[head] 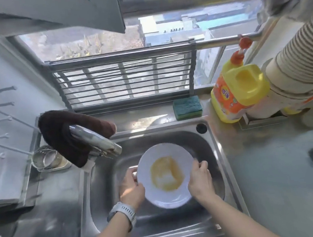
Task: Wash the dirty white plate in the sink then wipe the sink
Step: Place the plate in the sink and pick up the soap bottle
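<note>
A white plate [169, 192] with a yellow-brown smear in its middle is inside the steel sink [211, 147]. My left hand [131, 188], with a grey watch on its wrist, grips the plate's left rim. My right hand [199, 179] grips the right rim. The chrome tap [96, 139] points over the sink's upper left, and no water is visible. A dark brown cloth [60, 132] hangs over the tap. A green and yellow sponge [187, 107] lies on the ledge behind the sink.
A yellow dish soap bottle [239, 90] with an orange cap stands at the sink's back right, next to a ribbed duct [295, 53]. A folding steel rack [126, 77] leans against the window. A small steel cup holder [46, 159] sits left of the tap.
</note>
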